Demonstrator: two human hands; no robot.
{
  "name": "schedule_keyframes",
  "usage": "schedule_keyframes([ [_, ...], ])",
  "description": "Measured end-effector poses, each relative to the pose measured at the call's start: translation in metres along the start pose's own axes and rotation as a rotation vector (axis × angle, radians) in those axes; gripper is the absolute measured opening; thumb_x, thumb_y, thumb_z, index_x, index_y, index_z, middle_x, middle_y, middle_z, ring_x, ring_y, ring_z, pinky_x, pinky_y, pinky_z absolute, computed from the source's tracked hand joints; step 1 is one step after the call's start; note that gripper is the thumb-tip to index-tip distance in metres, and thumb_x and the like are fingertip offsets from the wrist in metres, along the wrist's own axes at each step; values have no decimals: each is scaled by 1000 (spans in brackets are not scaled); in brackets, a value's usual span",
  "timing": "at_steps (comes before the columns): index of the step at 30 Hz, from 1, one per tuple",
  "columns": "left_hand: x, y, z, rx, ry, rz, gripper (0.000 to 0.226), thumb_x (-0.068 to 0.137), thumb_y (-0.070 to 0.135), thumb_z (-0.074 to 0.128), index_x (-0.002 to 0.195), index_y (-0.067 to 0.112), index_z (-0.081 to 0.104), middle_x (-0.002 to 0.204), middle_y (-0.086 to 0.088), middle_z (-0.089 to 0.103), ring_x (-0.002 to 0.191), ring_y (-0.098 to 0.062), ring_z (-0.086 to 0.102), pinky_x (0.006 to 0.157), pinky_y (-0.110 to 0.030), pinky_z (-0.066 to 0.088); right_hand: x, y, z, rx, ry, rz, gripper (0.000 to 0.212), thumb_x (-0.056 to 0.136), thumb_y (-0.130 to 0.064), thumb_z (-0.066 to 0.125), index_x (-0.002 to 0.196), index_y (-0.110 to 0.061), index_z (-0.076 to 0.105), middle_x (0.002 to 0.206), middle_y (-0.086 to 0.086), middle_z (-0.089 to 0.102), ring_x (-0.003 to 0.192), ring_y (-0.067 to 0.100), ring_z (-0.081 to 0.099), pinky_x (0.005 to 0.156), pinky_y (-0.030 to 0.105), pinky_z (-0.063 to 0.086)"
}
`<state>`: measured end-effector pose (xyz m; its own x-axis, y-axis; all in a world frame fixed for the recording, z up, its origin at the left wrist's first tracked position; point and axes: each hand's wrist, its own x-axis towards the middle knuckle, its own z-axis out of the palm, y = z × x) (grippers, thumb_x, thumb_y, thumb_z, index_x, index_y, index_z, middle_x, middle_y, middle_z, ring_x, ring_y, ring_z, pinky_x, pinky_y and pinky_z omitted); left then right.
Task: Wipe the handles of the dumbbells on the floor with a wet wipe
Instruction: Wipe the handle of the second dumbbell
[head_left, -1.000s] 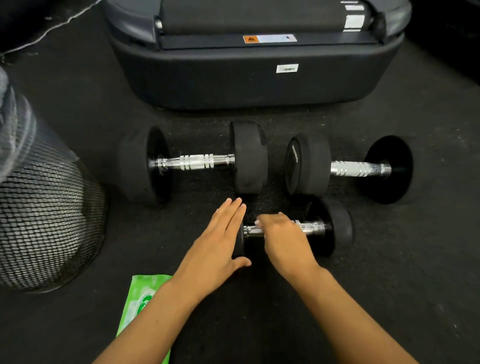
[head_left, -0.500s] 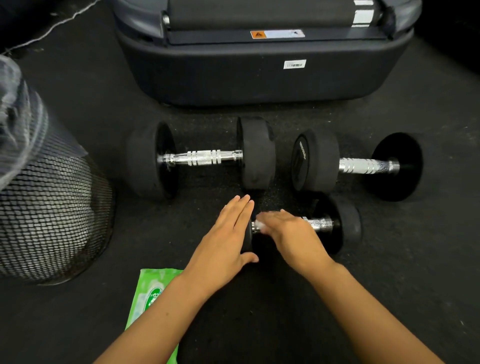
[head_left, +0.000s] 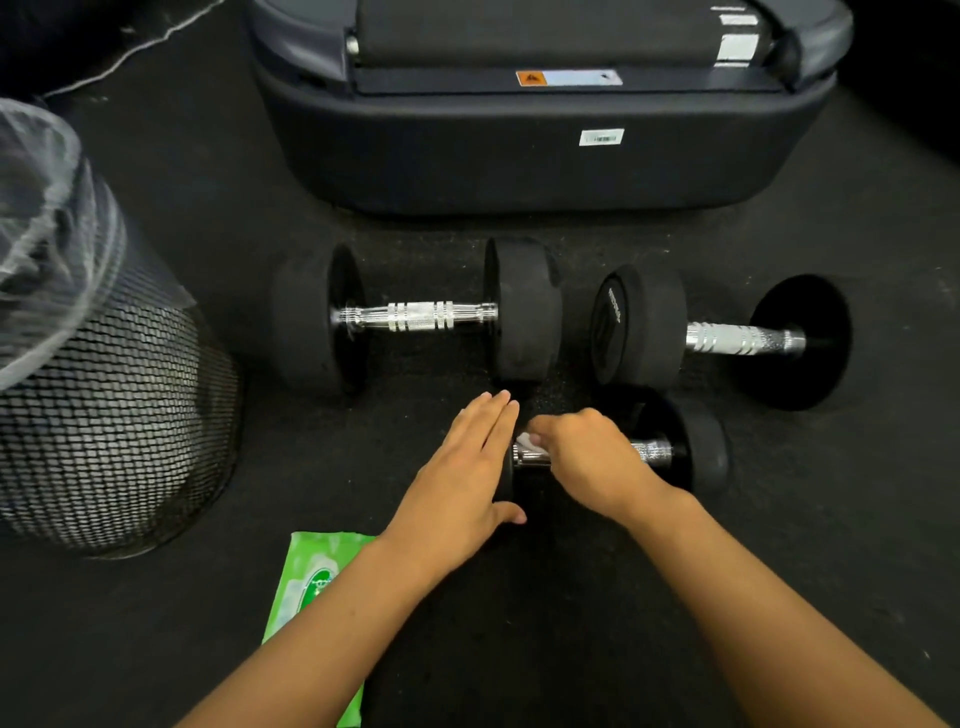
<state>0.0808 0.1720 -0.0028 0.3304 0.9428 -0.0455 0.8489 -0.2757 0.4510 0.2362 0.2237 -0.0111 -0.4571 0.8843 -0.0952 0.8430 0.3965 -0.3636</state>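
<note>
Three black dumbbells with chrome handles lie on the dark floor. The small near dumbbell is under my hands. My left hand lies flat with straight fingers on its left weight, holding it still. My right hand curls over its handle and pinches a white wet wipe against the chrome; only a corner of the wipe shows. Behind them lie a large dumbbell on the left and another dumbbell on the right.
A green wet wipe pack lies on the floor under my left forearm. A black mesh bin with a clear liner stands at the left. A dark machine base fills the back.
My right hand with the wipe has slid slightly to the right along the small dumbbell's handle, baring chrome at its left end. My left hand stays on the weight.
</note>
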Motion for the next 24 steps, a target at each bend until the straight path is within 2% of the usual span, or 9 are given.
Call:
schedule_keyframes([
  [2, 2, -1, -1, -6, -3, 1, 104, 76, 37, 72, 148, 18, 0, 156, 8, -4, 140, -4, -11, 111, -18, -2, -1, -6, 3, -25, 29, 5, 14, 91, -16, 47, 79, -19, 54, 71, 7, 59, 72, 30, 58, 63, 38, 46],
  [3, 3, -2, -1, -9, -4, 0, 104, 76, 37, 72, 148, 18, 0, 156, 8, -4, 140, -4, -11, 111, -18, -2, -5, -9, 8, -42, 63, -14, 13, 89, -13, 48, 90, -15, 61, 84, 10, 65, 82, 31, 61, 73, 38, 48],
  [5, 2, -2, -1, -12, -6, -3, 104, 76, 37, 72, 148, 18, -1, 156, 8, -5, 139, -3, -12, 111, -18, -3, -20, -6, 22, -87, 166, -123, 30, 83, -5, 55, 111, -8, 64, 110, 12, 66, 105, 30, 61, 95, 35, 44],
  [6, 2, -2, 0, -12, -6, 1, 104, 77, 37, 71, 148, 18, -2, 156, 8, -6, 137, -1, -13, 112, -18, -3, -27, 0, 27, -110, 211, -183, 36, 79, -4, 60, 115, -6, 63, 116, 12, 64, 111, 28, 59, 99, 37, 40],
  [10, 3, -2, 0, -10, -19, 5, 104, 76, 37, 72, 148, 17, 0, 156, 8, -5, 132, 4, -16, 113, -18, -4, -26, 11, 46, -90, 371, -260, 43, 72, -2, 74, 114, -1, 63, 118, 15, 63, 111, 30, 58, 99, 46, 39],
  [14, 2, -2, 0, -22, -4, 6, 103, 76, 38, 71, 148, 19, -1, 155, 11, -5, 131, 6, -17, 108, -13, -7, -34, 25, 51, -127, 416, -381, 37, 85, -11, 51, 121, -2, 58, 127, 12, 57, 121, 27, 50, 103, 42, 36],
  [17, 2, -1, 0, -25, -13, 5, 103, 76, 38, 71, 148, 20, -1, 154, 13, -6, 131, 7, -18, 107, -13, -8, -36, 32, 50, -146, 466, -377, 37, 85, -8, 52, 122, -2, 57, 128, 13, 55, 122, 28, 49, 105, 41, 35],
  [21, 3, -4, 3, -28, 10, -7, 105, 74, 37, 74, 148, 20, 2, 155, 13, -3, 134, 5, -15, 111, -16, -4, -30, 12, 62, -112, 444, -345, 37, 86, -15, 49, 119, 1, 59, 127, 16, 56, 121, 30, 49, 110, 39, 26],
  [24, 2, -3, 3, -45, 5, -7, 104, 75, 38, 73, 147, 24, -1, 149, 22, -10, 135, 5, -16, 112, -17, -2, -39, 30, 57, -123, 482, -352, 37, 89, -9, 48, 124, -1, 56, 132, 13, 52, 126, 27, 45, 109, 38, 29],
])
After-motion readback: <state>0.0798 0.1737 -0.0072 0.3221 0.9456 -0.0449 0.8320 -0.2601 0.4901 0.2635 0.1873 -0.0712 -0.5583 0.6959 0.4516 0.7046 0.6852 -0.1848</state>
